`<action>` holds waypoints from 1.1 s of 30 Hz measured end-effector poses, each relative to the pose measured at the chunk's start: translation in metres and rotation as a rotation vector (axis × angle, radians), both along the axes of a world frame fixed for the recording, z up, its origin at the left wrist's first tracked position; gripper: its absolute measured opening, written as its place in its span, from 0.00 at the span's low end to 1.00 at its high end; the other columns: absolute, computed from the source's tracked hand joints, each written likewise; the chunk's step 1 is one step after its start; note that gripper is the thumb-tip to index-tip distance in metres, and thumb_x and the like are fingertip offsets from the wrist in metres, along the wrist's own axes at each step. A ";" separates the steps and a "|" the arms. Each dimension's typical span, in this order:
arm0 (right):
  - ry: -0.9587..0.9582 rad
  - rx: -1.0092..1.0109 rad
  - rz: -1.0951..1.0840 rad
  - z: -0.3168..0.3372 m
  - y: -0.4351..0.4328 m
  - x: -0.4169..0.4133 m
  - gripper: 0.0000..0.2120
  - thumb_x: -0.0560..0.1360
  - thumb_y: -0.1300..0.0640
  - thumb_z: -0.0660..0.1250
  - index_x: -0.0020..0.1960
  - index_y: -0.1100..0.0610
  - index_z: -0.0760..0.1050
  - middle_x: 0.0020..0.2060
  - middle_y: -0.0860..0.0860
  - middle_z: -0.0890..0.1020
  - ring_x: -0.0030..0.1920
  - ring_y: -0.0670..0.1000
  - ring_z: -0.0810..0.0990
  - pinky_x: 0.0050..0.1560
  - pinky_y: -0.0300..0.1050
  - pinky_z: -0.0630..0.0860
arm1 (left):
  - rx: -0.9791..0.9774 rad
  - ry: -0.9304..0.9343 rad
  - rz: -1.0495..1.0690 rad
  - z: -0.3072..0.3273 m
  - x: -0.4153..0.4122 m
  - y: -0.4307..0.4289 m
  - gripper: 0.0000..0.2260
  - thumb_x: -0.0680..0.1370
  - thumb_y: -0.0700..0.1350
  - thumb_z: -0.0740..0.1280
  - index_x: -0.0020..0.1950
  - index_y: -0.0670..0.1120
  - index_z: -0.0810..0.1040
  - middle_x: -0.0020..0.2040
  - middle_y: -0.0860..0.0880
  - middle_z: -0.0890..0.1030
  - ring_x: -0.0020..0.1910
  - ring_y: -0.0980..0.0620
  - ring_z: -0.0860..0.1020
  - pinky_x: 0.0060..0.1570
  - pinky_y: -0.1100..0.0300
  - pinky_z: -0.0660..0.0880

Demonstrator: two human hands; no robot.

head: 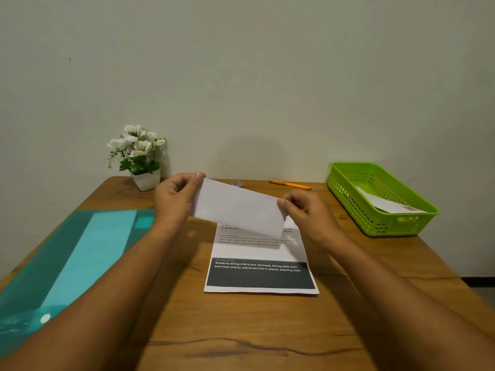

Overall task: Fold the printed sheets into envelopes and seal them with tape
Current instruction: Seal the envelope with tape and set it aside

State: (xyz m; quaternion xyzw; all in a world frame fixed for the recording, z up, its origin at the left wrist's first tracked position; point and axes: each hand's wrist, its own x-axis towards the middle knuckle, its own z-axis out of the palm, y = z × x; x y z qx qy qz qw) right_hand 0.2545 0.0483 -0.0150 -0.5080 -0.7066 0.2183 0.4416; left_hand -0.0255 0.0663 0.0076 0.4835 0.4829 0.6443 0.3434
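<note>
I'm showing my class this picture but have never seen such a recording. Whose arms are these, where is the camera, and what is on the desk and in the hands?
No machine here: a person wears one camera on the head, looking forward and down, so the arms are their own. The left hand and right hand each pinch one end of a folded white paper, held above a flat printed sheet on the brown wooden table. Around it lie a teal mat, a white pot of white flowers, an orange pen, and a green plastic basket holding a second folded paper.
</note>
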 end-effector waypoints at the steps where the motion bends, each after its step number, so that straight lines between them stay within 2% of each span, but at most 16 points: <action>1: 0.088 -0.033 -0.010 -0.002 -0.001 0.001 0.10 0.81 0.58 0.69 0.42 0.56 0.81 0.37 0.52 0.85 0.39 0.51 0.82 0.44 0.52 0.77 | -0.025 0.023 0.008 -0.004 0.002 -0.003 0.07 0.80 0.47 0.71 0.46 0.45 0.83 0.40 0.53 0.83 0.34 0.67 0.78 0.33 0.72 0.74; 3: 0.223 -0.077 -0.050 -0.006 -0.001 0.003 0.09 0.82 0.61 0.69 0.43 0.57 0.81 0.38 0.52 0.86 0.39 0.48 0.83 0.44 0.48 0.78 | -0.085 0.049 -0.015 -0.017 0.004 -0.007 0.10 0.81 0.48 0.70 0.48 0.41 0.83 0.39 0.50 0.83 0.35 0.64 0.81 0.33 0.70 0.76; 5: 0.296 -0.112 -0.103 -0.012 0.002 0.006 0.09 0.82 0.62 0.68 0.45 0.56 0.82 0.40 0.51 0.86 0.41 0.47 0.83 0.44 0.44 0.79 | -0.175 0.104 -0.044 -0.030 0.002 -0.009 0.12 0.81 0.52 0.69 0.47 0.44 0.83 0.41 0.49 0.85 0.41 0.56 0.84 0.39 0.59 0.82; 7: 0.289 -0.114 -0.161 -0.021 0.010 0.010 0.10 0.82 0.64 0.67 0.45 0.54 0.83 0.41 0.50 0.87 0.41 0.47 0.83 0.45 0.46 0.79 | -0.196 0.221 -0.036 -0.041 -0.001 -0.008 0.10 0.82 0.51 0.68 0.46 0.47 0.83 0.42 0.49 0.85 0.44 0.49 0.84 0.43 0.52 0.82; 9: 0.261 -0.123 -0.208 -0.030 0.018 0.014 0.11 0.81 0.64 0.67 0.45 0.52 0.83 0.42 0.52 0.87 0.42 0.49 0.83 0.45 0.52 0.80 | -0.157 0.472 0.001 -0.050 -0.001 -0.008 0.07 0.82 0.51 0.68 0.56 0.51 0.82 0.51 0.52 0.83 0.49 0.53 0.81 0.47 0.52 0.81; 10: 0.239 -0.138 -0.232 -0.035 0.022 0.015 0.11 0.81 0.63 0.67 0.46 0.51 0.83 0.43 0.52 0.87 0.43 0.50 0.84 0.47 0.56 0.81 | -0.133 0.646 -0.006 -0.054 0.002 -0.010 0.11 0.81 0.52 0.68 0.64 0.53 0.79 0.59 0.53 0.80 0.54 0.55 0.78 0.52 0.52 0.80; 11: 0.211 -0.156 -0.254 -0.039 0.026 0.017 0.11 0.81 0.63 0.67 0.46 0.50 0.84 0.43 0.52 0.87 0.44 0.52 0.85 0.50 0.59 0.82 | -0.102 0.794 -0.048 -0.059 0.005 -0.009 0.17 0.81 0.53 0.67 0.70 0.54 0.74 0.64 0.54 0.76 0.60 0.55 0.76 0.57 0.51 0.78; 13: 0.132 -0.193 -0.291 -0.046 0.033 0.018 0.11 0.81 0.62 0.66 0.47 0.49 0.84 0.43 0.48 0.87 0.47 0.53 0.85 0.53 0.59 0.83 | -0.042 0.986 -0.142 -0.064 0.014 -0.008 0.24 0.81 0.56 0.66 0.77 0.53 0.67 0.72 0.53 0.71 0.69 0.53 0.70 0.66 0.49 0.73; 16: 0.015 -0.225 -0.319 -0.048 0.038 0.016 0.10 0.82 0.60 0.65 0.51 0.51 0.85 0.44 0.46 0.86 0.48 0.51 0.84 0.52 0.55 0.82 | -0.022 1.168 -0.267 -0.070 0.027 0.000 0.27 0.83 0.58 0.60 0.81 0.55 0.60 0.79 0.53 0.64 0.77 0.51 0.62 0.74 0.44 0.63; 19: -0.115 -0.226 -0.349 -0.045 0.040 0.014 0.10 0.82 0.60 0.65 0.53 0.51 0.85 0.48 0.47 0.86 0.50 0.51 0.83 0.51 0.48 0.79 | -0.082 1.336 -0.322 -0.081 0.033 0.009 0.26 0.85 0.58 0.53 0.83 0.54 0.55 0.83 0.51 0.58 0.81 0.49 0.55 0.78 0.44 0.52; 21: -0.206 -0.231 -0.382 -0.042 0.039 0.012 0.10 0.82 0.58 0.65 0.57 0.51 0.84 0.51 0.49 0.86 0.53 0.53 0.82 0.52 0.47 0.77 | -0.123 1.412 -0.327 -0.085 0.034 0.011 0.27 0.86 0.59 0.49 0.83 0.53 0.53 0.83 0.51 0.55 0.82 0.48 0.51 0.80 0.44 0.47; 23: -0.348 -0.218 -0.413 -0.040 0.036 0.006 0.10 0.81 0.56 0.66 0.60 0.51 0.82 0.54 0.51 0.85 0.56 0.56 0.82 0.59 0.51 0.76 | -0.142 1.458 -0.331 -0.089 0.035 0.013 0.27 0.85 0.59 0.47 0.84 0.52 0.51 0.84 0.51 0.52 0.82 0.48 0.48 0.80 0.44 0.46; 25: -0.555 -0.169 -0.390 -0.040 0.029 -0.008 0.12 0.82 0.53 0.65 0.64 0.52 0.79 0.60 0.52 0.84 0.63 0.57 0.79 0.70 0.54 0.68 | -0.156 1.481 -0.325 -0.089 0.037 0.013 0.28 0.85 0.60 0.45 0.84 0.52 0.51 0.84 0.51 0.51 0.83 0.48 0.47 0.80 0.43 0.45; 27: -0.708 -0.119 -0.307 -0.042 0.022 -0.031 0.18 0.83 0.50 0.62 0.70 0.54 0.75 0.70 0.53 0.78 0.73 0.55 0.72 0.78 0.56 0.56 | -0.164 1.496 -0.323 -0.088 0.039 0.013 0.28 0.85 0.60 0.44 0.84 0.51 0.50 0.84 0.50 0.50 0.83 0.48 0.46 0.80 0.43 0.45; 29: -0.735 -0.101 -0.168 -0.048 0.018 -0.057 0.20 0.85 0.52 0.59 0.75 0.55 0.70 0.77 0.54 0.70 0.78 0.54 0.65 0.81 0.56 0.52 | -0.163 1.510 -0.318 -0.088 0.040 0.013 0.28 0.85 0.59 0.44 0.84 0.51 0.49 0.84 0.50 0.50 0.83 0.48 0.46 0.80 0.43 0.44; 33: -0.656 -0.158 -0.032 -0.065 0.013 -0.082 0.23 0.86 0.57 0.55 0.81 0.56 0.63 0.80 0.54 0.65 0.81 0.54 0.59 0.82 0.51 0.52 | -0.166 1.525 -0.318 -0.089 0.040 0.013 0.27 0.86 0.58 0.44 0.84 0.52 0.48 0.84 0.50 0.48 0.83 0.48 0.45 0.80 0.44 0.44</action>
